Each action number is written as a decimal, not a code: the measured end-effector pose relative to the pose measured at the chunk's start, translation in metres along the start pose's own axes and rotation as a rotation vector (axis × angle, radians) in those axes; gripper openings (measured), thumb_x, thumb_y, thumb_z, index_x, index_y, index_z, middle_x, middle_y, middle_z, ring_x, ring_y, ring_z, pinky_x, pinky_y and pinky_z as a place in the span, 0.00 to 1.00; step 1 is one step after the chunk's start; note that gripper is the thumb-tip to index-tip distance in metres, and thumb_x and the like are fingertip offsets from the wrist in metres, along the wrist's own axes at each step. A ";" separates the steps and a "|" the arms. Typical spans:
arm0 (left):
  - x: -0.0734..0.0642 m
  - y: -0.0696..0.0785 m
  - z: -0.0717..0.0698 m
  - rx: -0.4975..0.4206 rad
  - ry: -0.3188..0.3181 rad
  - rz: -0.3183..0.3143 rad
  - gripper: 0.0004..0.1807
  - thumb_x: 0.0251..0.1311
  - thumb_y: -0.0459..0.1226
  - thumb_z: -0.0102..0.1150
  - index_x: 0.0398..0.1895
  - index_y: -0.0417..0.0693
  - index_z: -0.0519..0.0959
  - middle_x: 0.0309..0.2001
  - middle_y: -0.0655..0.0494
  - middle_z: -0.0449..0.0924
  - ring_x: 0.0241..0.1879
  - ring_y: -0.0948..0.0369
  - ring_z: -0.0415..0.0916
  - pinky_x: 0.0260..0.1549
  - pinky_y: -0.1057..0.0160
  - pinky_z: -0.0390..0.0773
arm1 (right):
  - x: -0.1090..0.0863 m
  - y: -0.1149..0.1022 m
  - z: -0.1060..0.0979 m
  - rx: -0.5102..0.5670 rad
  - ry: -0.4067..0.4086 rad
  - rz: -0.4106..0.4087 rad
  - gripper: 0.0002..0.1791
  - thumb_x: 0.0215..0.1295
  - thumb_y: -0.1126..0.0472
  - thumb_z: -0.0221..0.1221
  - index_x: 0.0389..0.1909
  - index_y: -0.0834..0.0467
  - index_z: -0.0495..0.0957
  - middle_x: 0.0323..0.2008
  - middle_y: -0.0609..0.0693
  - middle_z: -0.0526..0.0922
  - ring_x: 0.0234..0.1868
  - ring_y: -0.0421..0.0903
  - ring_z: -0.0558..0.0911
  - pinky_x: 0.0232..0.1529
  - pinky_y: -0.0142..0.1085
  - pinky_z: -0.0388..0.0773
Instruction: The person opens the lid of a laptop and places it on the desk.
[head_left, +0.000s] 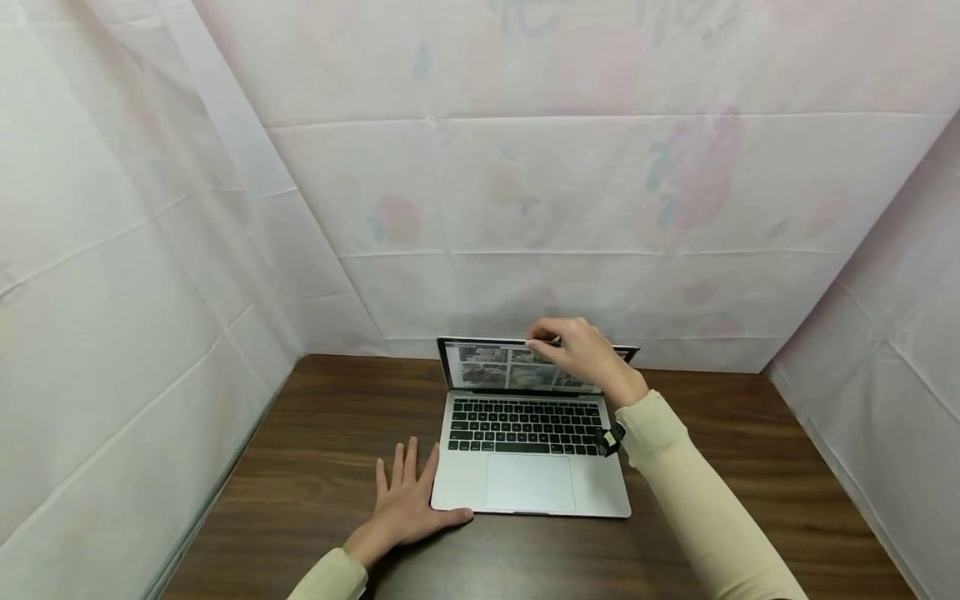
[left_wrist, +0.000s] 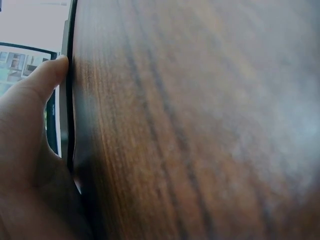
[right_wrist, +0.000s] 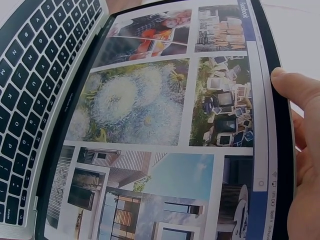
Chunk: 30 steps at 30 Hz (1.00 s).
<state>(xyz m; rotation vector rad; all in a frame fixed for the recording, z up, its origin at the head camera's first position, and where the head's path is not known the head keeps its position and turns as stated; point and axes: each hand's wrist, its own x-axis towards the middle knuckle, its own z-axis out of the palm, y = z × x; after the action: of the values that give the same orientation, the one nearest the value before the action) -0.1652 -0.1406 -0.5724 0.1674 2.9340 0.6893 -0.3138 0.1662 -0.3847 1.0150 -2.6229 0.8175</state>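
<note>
A silver laptop [head_left: 529,482] with black keys sits with its lid raised on the table. Its lit screen [head_left: 486,367] displays a grid of pictures, seen large in the right wrist view. My right hand [head_left: 583,354] pinches the top edge of the lid, the thumb [right_wrist: 286,80] on the screen side and the other fingers behind it. At the base's front left corner, my left hand [head_left: 408,504] lies with its fingers spread on the table and its thumb [left_wrist: 47,75] along the front edge.
The dark brown wooden table [head_left: 337,433] reaches a pale printed cloth [head_left: 570,192] hung behind it. More cloth hangs at the left and right. A small black device [head_left: 611,438] is worn at the right wrist, over the keyboard's right side in the head view.
</note>
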 end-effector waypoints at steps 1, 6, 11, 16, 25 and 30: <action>0.000 0.000 0.000 0.002 0.001 -0.001 0.72 0.39 0.82 0.60 0.84 0.52 0.52 0.83 0.37 0.35 0.82 0.37 0.28 0.72 0.30 0.23 | 0.000 0.001 0.000 -0.001 0.000 0.001 0.07 0.74 0.55 0.62 0.46 0.50 0.86 0.40 0.46 0.89 0.40 0.41 0.87 0.41 0.41 0.85; 0.001 -0.001 0.001 0.000 0.009 -0.001 0.72 0.39 0.81 0.61 0.84 0.51 0.53 0.83 0.37 0.35 0.82 0.37 0.28 0.72 0.30 0.23 | 0.002 0.001 0.001 -0.001 0.002 0.004 0.07 0.74 0.54 0.62 0.47 0.50 0.86 0.40 0.45 0.89 0.39 0.40 0.86 0.41 0.41 0.85; 0.001 0.002 0.000 -0.012 0.011 0.005 0.72 0.39 0.80 0.62 0.83 0.51 0.53 0.83 0.36 0.37 0.82 0.36 0.30 0.72 0.29 0.23 | 0.001 0.000 0.000 -0.005 0.006 0.007 0.08 0.74 0.54 0.62 0.47 0.50 0.85 0.39 0.46 0.89 0.39 0.41 0.87 0.40 0.41 0.85; -0.003 0.007 -0.004 -0.031 0.000 0.012 0.71 0.40 0.80 0.62 0.83 0.48 0.54 0.83 0.34 0.38 0.82 0.35 0.31 0.72 0.28 0.23 | 0.001 -0.002 0.000 -0.039 0.017 0.019 0.09 0.75 0.54 0.62 0.48 0.52 0.85 0.41 0.48 0.90 0.39 0.43 0.87 0.39 0.42 0.85; -0.005 0.008 -0.007 -0.028 -0.016 0.011 0.71 0.42 0.79 0.61 0.83 0.48 0.52 0.83 0.34 0.37 0.82 0.35 0.30 0.71 0.28 0.22 | 0.005 -0.001 0.001 -0.073 0.048 0.035 0.11 0.75 0.54 0.61 0.49 0.54 0.85 0.42 0.50 0.90 0.39 0.45 0.88 0.38 0.43 0.85; -0.005 0.010 -0.011 0.001 -0.044 -0.020 0.71 0.42 0.79 0.62 0.84 0.49 0.52 0.83 0.35 0.37 0.82 0.36 0.31 0.72 0.28 0.26 | 0.009 0.000 0.002 -0.063 0.047 0.038 0.10 0.76 0.53 0.61 0.49 0.53 0.85 0.41 0.49 0.90 0.38 0.43 0.87 0.36 0.42 0.84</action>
<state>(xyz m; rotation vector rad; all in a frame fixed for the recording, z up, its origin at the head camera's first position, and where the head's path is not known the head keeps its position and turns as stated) -0.1615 -0.1375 -0.5578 0.1518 2.8901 0.6721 -0.3202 0.1601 -0.3834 0.9208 -2.6183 0.7526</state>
